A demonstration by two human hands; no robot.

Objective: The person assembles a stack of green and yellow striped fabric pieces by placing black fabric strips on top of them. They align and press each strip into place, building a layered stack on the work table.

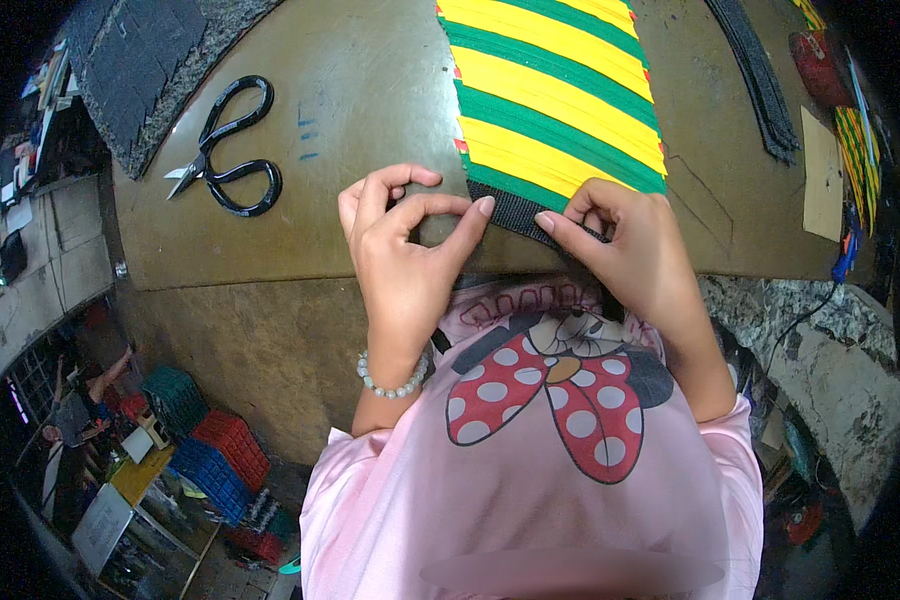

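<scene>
A panel of yellow and green diagonal stripes lies flat on the table, reaching away from me. Along its near end runs a black woven strip. Thumb and index finger of my left hand pinch the strip near its left end; the other fingers curl loosely. My right hand grips the strip farther right, thumb on top and fingers bent under, hiding that end. Black-handled scissors rest on the table to the left, blades apart and pointing left. A beaded bracelet circles my left wrist.
Dark grey sheets cover the far left corner of the table. At the far right lie black strips, a tan card and a red object. Stacked plastic crates stand on the floor, lower left.
</scene>
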